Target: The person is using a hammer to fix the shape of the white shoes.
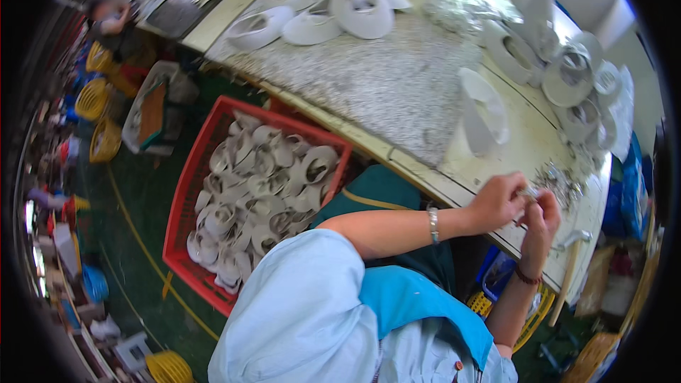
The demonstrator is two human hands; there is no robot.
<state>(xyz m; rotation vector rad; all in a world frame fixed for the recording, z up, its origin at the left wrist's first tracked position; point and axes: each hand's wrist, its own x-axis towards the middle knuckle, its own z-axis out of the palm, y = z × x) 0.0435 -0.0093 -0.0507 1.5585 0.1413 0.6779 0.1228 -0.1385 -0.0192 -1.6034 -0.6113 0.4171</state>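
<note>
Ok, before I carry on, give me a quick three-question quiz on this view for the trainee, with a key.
1. True or false: the wearer's left hand and right hand are held close together.
2. What colour is the crate full of white shoe pieces? A green, B red, C black.
3. Which of the wearer's wrists carries the dark red bracelet?

Key: 1 true; 2 B; 3 the right wrist.
</note>
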